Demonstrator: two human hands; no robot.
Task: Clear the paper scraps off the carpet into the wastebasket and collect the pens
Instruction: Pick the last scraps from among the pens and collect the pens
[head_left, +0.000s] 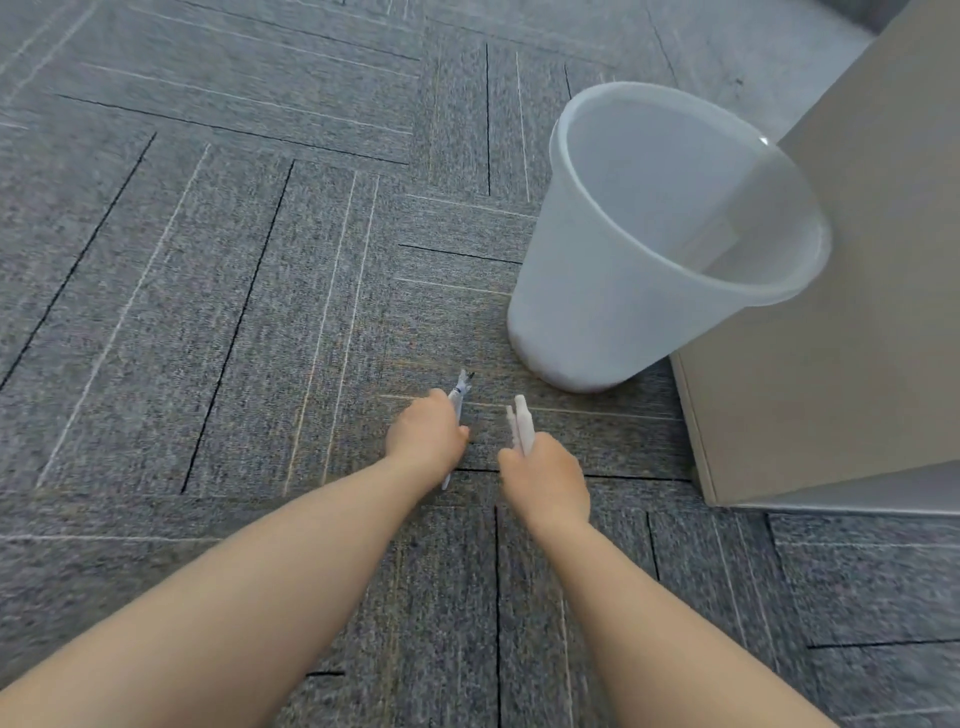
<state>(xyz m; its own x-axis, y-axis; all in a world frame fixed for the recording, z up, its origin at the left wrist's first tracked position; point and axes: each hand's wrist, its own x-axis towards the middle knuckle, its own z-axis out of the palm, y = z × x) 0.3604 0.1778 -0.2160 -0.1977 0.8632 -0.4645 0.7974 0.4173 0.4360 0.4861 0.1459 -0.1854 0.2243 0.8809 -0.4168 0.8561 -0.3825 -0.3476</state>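
Observation:
My left hand (426, 436) is closed around a clear pen (459, 394); its dark tip sticks out forward and its tail shows below my fist. My right hand (548, 486) grips white pens (521, 422) that point up and away from me. Both hands hover low over the grey carpet, a hand's width apart. The translucent white wastebasket (587, 291) stands upright just beyond and to the right of my hands. I see no paper scraps on the carpet around them.
A beige cabinet (831, 338) stands at the right, touching the wastebasket's far side. Grey striped carpet tiles (208, 260) stretch to the left and ahead.

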